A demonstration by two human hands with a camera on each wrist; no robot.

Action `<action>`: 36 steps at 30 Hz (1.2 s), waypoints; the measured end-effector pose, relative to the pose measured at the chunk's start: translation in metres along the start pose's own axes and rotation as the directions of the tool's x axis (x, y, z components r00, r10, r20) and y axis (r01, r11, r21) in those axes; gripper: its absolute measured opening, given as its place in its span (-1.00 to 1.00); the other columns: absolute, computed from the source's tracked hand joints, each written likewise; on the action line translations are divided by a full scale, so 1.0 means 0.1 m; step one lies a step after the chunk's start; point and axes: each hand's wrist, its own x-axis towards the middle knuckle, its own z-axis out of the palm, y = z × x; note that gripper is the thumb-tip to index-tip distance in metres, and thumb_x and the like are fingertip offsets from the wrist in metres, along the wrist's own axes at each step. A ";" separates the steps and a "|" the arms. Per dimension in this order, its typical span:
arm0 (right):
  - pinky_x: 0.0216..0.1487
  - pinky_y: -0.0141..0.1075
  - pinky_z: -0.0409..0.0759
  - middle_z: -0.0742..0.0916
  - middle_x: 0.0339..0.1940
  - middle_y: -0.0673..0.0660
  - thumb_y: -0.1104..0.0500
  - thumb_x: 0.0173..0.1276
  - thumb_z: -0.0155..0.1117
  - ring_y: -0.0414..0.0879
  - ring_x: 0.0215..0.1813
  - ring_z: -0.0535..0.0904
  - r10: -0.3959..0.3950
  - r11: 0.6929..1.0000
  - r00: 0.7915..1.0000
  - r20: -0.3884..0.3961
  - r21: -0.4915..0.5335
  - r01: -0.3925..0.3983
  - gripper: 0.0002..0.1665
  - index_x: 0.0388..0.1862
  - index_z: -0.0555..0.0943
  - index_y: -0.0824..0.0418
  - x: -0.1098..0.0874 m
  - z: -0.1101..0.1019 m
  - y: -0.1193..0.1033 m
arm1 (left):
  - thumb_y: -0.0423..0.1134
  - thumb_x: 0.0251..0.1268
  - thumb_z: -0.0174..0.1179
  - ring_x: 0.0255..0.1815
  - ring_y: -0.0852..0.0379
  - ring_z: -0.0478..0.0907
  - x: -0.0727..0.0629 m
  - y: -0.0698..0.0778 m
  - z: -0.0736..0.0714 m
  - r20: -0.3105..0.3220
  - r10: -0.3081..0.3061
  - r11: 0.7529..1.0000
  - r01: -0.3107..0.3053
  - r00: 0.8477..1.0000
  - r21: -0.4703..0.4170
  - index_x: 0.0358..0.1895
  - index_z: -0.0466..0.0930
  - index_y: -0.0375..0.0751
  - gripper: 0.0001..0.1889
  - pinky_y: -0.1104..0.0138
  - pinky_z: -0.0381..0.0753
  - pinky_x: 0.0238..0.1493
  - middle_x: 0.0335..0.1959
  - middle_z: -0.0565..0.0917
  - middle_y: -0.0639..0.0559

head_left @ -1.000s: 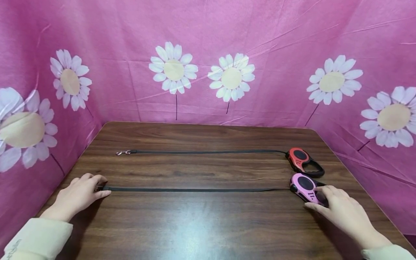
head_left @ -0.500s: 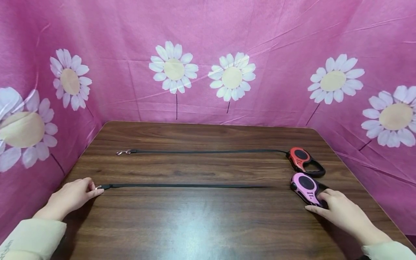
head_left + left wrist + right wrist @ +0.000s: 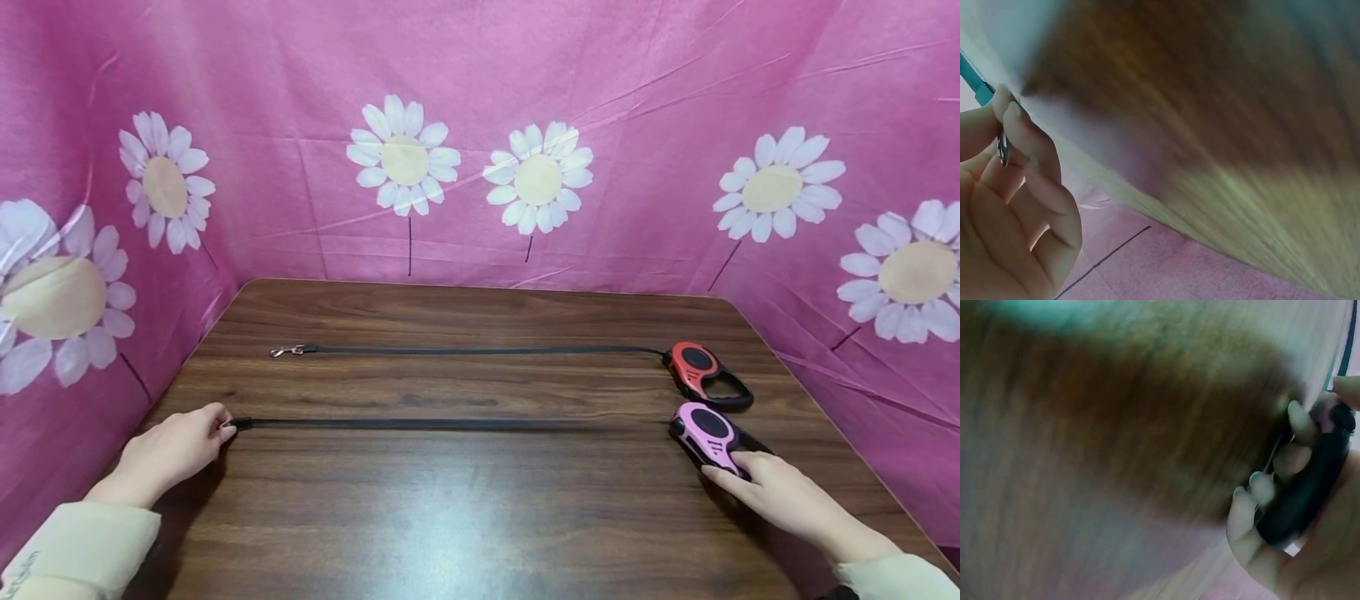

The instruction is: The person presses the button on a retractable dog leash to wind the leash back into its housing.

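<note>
1 metal clip (image 3: 1003, 150), clear only in left-wrist view: pinched inside left hand (image 3: 168, 450). 1 pink retractable leash (image 3: 708, 427): handle (image 3: 1311, 487) inside curled right hand (image 3: 787, 500).

Markings check: no word, brand or number reads with certainty.
A short row of dark lettering (image 3: 21, 568) runs along the pale left sleeve (image 3: 90, 542) near the cuff, slanted and too small to make out. The pink leash case (image 3: 726, 457) bears short dark strokes (image 3: 716, 448) below its round black disc (image 3: 711, 422); whether these are characters or moulded slots cannot be told. The red leash case (image 3: 681, 357) shows similar small dark marks (image 3: 693, 377), equally unreadable.
</note>
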 end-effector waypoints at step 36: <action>-0.64 -0.07 0.33 0.40 -0.74 -0.04 -0.36 0.28 0.26 -0.14 -0.65 0.37 0.048 0.991 0.971 -0.234 -0.108 -0.075 -0.39 -0.72 0.31 -0.03 -0.07 -0.18 -0.14 | -0.11 0.46 -0.03 -0.24 -0.43 0.61 -0.03 0.10 -0.31 -0.091 -0.024 1.000 0.024 0.996 -0.007 -0.09 0.50 -0.17 -0.78 -0.16 0.44 -0.49 -0.16 0.65 -0.42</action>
